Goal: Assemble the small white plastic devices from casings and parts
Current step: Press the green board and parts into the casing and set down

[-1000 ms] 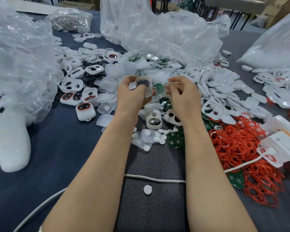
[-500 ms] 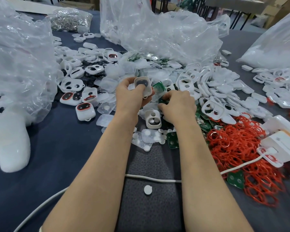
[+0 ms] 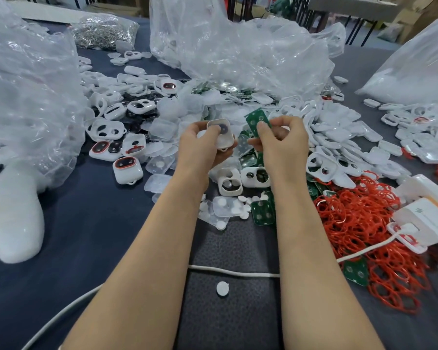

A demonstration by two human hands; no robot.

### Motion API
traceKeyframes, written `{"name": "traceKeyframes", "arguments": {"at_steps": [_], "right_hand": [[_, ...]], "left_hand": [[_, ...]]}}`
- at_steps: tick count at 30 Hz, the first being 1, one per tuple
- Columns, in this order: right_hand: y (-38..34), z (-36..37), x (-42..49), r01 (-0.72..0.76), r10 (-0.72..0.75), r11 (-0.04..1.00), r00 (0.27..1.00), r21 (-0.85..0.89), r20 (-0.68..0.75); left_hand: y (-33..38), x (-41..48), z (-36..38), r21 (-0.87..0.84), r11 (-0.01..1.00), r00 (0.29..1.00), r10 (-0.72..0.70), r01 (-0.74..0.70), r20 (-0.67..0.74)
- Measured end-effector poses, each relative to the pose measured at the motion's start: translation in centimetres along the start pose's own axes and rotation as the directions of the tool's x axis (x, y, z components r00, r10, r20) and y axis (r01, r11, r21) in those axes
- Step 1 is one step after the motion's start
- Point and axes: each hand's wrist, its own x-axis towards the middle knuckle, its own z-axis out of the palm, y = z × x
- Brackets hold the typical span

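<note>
My left hand (image 3: 202,145) grips a small white casing (image 3: 220,133) with a dark round part showing in its face, held above the pile. Just to its right, my right hand (image 3: 281,140) pinches a green circuit board (image 3: 257,121) that stands tilted, its top end above my fingers. The two hands are close but the board and casing do not touch. Below them lie two open white casings (image 3: 229,184) and another green board (image 3: 263,212) among small white discs.
White casings and clear covers (image 3: 339,132) spread across the dark table. A heap of red rubber rings (image 3: 359,223) lies at the right beside a white box (image 3: 425,213). Large plastic bags (image 3: 238,46) stand behind. A white cable (image 3: 233,271) crosses under my forearms.
My right hand went down to the pile and has come back up with a green circuit board pinched in its fingers. My left hand has kept the casing in place.
</note>
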Motion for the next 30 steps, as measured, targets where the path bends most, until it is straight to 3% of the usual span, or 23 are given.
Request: {"name": "traceKeyframes", "arguments": {"at_steps": [4,6,10,21,24,26,30], "right_hand": [[0.2,0.8,-0.5,0.237,-0.233,0.942,0.971,-0.236,0.044],[0.2,1.1,-0.7,0.286,-0.263,0.919,0.957,-0.272,0.118],[0.2,1.2,-0.5,0.238,-0.189,0.940,0.960,-0.245,0.206],[0.5,0.8,0.1,0.076,-0.045,0.981,0.984,-0.177,0.174],[0.5,0.2,0.3,-0.005,0.015,0.995,0.995,-0.104,0.097],[0.7,-0.1,0.5,-0.003,0.012,0.988,0.998,-0.156,0.059],[0.9,-0.4,0.8,-0.054,0.067,0.983,0.995,-0.174,0.070]], "left_hand": [[-0.1,0.0,0.2,0.055,0.997,0.999,0.045,-0.046,0.019],[-0.2,0.0,0.3,0.061,0.995,0.996,0.081,-0.082,0.026],[-0.3,0.0,0.3,0.075,0.992,0.994,0.101,-0.103,0.033],[-0.5,0.1,0.1,0.161,0.973,0.987,0.159,-0.163,0.040],[-0.1,0.3,-0.2,0.097,0.980,0.983,0.179,-0.173,-0.052],[0.2,0.4,-0.4,0.036,0.982,0.977,0.186,-0.184,-0.106],[0.4,0.1,-0.3,-0.024,0.980,0.976,0.192,-0.195,-0.103]]}}
